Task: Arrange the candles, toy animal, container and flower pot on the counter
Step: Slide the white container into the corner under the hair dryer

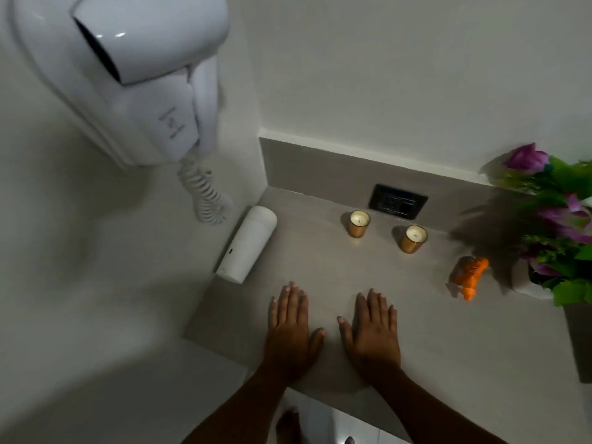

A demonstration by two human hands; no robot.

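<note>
Two gold candles stand near the back wall of the grey counter: one candle on the left, the other candle to its right. An orange toy animal lies further right, beside a white flower pot with purple flowers. A tall white container stands in the left corner. My left hand and my right hand rest flat on the counter near its front edge, palms down, fingers spread, holding nothing.
A white hair dryer hangs on the left wall, its coiled cord dangling just above the container. A black wall socket sits behind the candles. The counter's front edge lies under my wrists, with tiled floor below.
</note>
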